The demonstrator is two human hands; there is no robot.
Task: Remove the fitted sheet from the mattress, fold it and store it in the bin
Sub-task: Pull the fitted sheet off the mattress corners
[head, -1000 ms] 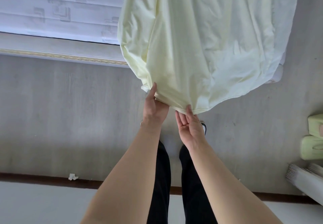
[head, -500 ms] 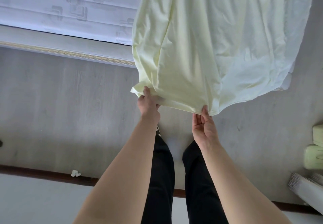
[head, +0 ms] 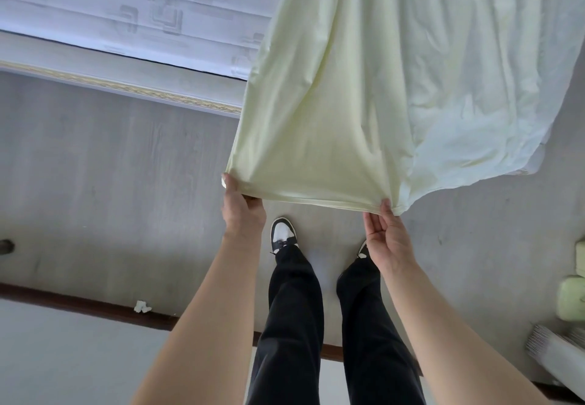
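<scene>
Soft, even daylight; a sharp picture.
The floor [head: 110, 167] is shaded toward 7 o'clock; straight lines are bowed at the edges.

Bedroom, quilted mattress [head: 133, 15], wooden floor [head: 110, 183]

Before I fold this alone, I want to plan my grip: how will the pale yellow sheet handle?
Probably floppy: the fitted sheet drapes in soft folds and sags between the left hand and the right hand. Likely light, since fingertip pinches at its edge hold it up. Its loose right side billows, so it may slide or bunch.
</scene>
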